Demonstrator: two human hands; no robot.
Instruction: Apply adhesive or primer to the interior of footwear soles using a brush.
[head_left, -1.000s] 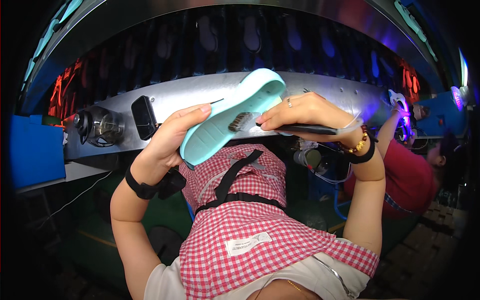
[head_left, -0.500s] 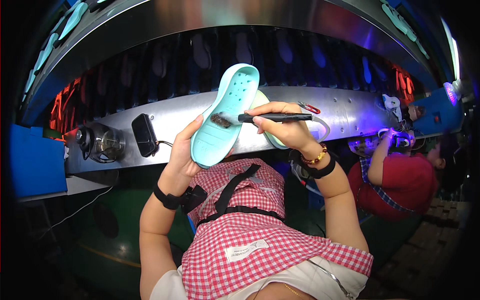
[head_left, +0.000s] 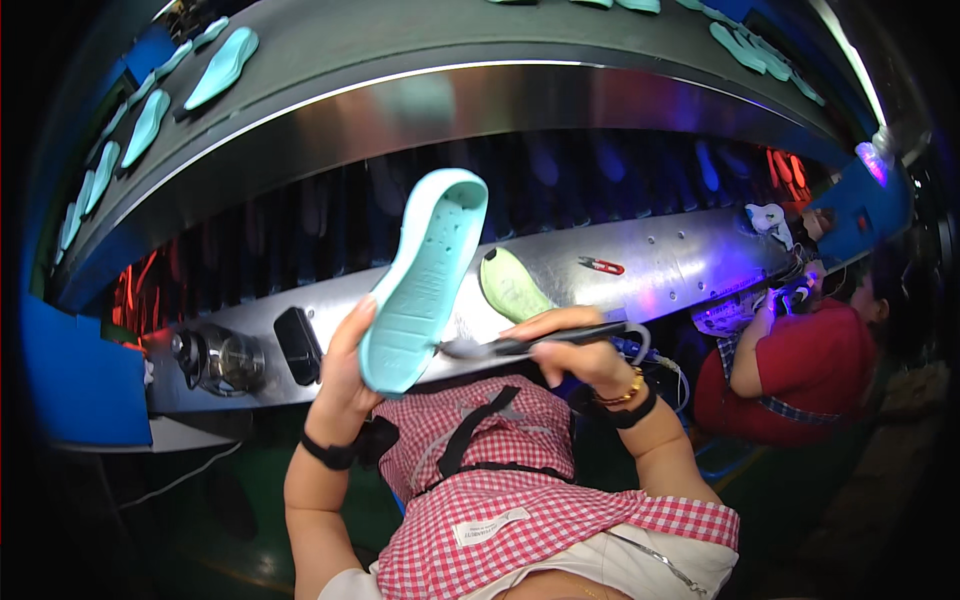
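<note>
Head: turquoise sole (head_left: 418, 290), apron label (head_left: 491, 526)

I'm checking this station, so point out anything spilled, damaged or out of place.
Nothing stands out: no spill is visible, the turquoise shoe sole in the left hand looks intact, and the red snips lie on the metal bench.

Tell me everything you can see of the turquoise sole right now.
The sole is long, light turquoise and foam- or rubber-like, with rounded ends and a raised rim around its recessed inner face. Small holes dot the upper part; shallow grooves cross the lower. It is held tilted above the bench, inner face toward the camera. The left hand grips its lower left edge. A brush is at its lower right edge; contact is unclear.
</note>
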